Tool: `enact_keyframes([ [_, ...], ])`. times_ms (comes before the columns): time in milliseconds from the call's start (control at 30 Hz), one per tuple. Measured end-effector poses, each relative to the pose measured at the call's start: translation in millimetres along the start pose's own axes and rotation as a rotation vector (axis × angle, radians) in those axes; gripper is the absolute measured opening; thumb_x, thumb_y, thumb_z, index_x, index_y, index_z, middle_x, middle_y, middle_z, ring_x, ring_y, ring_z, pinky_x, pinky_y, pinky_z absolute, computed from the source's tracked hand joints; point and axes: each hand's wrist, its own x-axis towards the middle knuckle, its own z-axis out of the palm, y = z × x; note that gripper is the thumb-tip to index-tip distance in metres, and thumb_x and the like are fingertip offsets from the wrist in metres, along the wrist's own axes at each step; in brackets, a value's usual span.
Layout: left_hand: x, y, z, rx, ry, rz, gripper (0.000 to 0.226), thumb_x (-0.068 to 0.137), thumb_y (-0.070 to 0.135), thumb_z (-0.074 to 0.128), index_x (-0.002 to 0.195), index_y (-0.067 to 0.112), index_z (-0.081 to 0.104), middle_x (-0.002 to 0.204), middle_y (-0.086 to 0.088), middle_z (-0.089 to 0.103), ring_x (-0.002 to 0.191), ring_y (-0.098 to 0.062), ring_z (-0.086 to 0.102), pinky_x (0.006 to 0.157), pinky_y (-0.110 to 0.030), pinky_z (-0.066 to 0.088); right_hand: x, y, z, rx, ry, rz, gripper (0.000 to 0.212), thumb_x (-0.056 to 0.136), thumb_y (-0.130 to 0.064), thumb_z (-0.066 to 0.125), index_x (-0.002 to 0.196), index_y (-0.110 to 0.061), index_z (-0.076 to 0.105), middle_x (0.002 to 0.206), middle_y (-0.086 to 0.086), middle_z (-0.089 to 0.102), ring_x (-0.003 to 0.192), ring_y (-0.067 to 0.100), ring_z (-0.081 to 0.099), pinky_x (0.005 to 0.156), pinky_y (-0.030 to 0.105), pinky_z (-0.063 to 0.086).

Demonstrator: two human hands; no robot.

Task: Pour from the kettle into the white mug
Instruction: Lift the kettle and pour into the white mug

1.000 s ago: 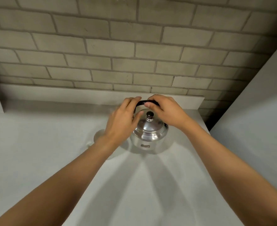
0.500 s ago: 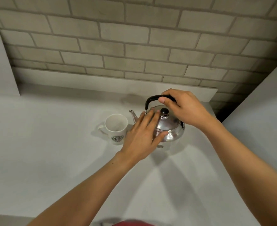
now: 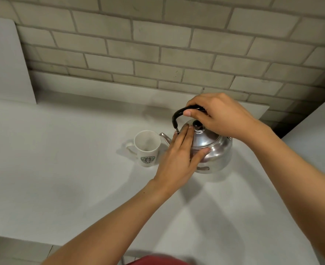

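Observation:
A shiny steel kettle (image 3: 214, 150) with a black arched handle and black lid knob stands on the white counter (image 3: 62, 178). Its thin spout points left at the white mug (image 3: 147, 148), which has a green logo and stands upright just left of the spout, handle to the left. My right hand (image 3: 218, 114) is closed around the top of the kettle's handle. My left hand (image 3: 178, 159) lies flat against the kettle's left side and lid, fingers straight, covering part of the spout base.
A brick wall (image 3: 157, 44) rises behind the counter, with a low white ledge along its foot. A white panel (image 3: 3, 60) stands at the back left and another white surface (image 3: 314, 134) at the right. The counter's front edge runs along the bottom left.
My left hand has slid off the handle down onto the kettle's side and lid. My right hand stays on the handle. The view has shifted, and the mug is now uncovered.

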Motion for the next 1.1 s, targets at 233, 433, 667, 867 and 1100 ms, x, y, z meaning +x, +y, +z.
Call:
enact_keyframes([
  [233, 2, -4, 4, -0.090, 0.074, -0.031, 0.078, 0.105, 0.058, 0.047, 0.167, 0.017, 0.023, 0.176, -0.001, 0.025, 0.162, -0.015, 0.022, 0.119, -0.019, 0.021, 18, -18, -11, -0.029, -0.058, -0.033, 0.034, 0.102, -0.054, 0.052, 0.120, -0.029, 0.066, 0.105, -0.007, 0.073, 0.086, 0.015, 0.062, 0.074, 0.047, 0.058],
  [433, 2, -3, 6, -0.244, 0.109, -0.049, 0.076, 0.105, 0.060, 0.048, 0.167, 0.022, 0.025, 0.174, 0.001, 0.029, 0.158, -0.016, 0.033, 0.125, -0.039, 0.036, 29, -31, -16, -0.066, -0.092, -0.086, 0.028, 0.102, -0.051, 0.056, 0.115, -0.029, 0.066, 0.102, -0.010, 0.072, 0.084, 0.017, 0.062, 0.072, 0.043, 0.056],
  [667, 5, -1, 8, -0.338, 0.154, -0.067, 0.074, 0.105, 0.061, 0.048, 0.166, 0.025, 0.028, 0.172, 0.005, 0.034, 0.157, -0.012, 0.035, 0.124, -0.039, 0.036, 39, -43, -24, -0.132, -0.157, -0.140, 0.029, 0.102, -0.050, 0.056, 0.116, -0.027, 0.068, 0.104, -0.006, 0.071, 0.092, 0.019, 0.063, 0.073, 0.046, 0.056],
  [867, 7, 2, 9, -0.386, 0.184, -0.070, 0.077, 0.102, 0.068, 0.046, 0.165, 0.028, 0.030, 0.169, 0.008, 0.039, 0.152, -0.007, 0.041, 0.122, -0.031, 0.039, 44, -46, -28, -0.172, -0.179, -0.155, 0.029, 0.102, -0.051, 0.056, 0.117, -0.029, 0.068, 0.104, -0.004, 0.071, 0.096, 0.022, 0.064, 0.069, 0.040, 0.052],
  [1100, 7, 7, 5, -0.416, 0.247, -0.035, 0.064, 0.103, 0.062, 0.050, 0.159, 0.033, 0.038, 0.159, 0.011, 0.049, 0.130, 0.027, 0.041, 0.102, 0.003, 0.031, 48, -53, -35, -0.194, -0.203, -0.160, 0.031, 0.102, -0.052, 0.056, 0.118, -0.030, 0.072, 0.103, -0.004, 0.074, 0.098, 0.021, 0.066, 0.074, 0.046, 0.057],
])
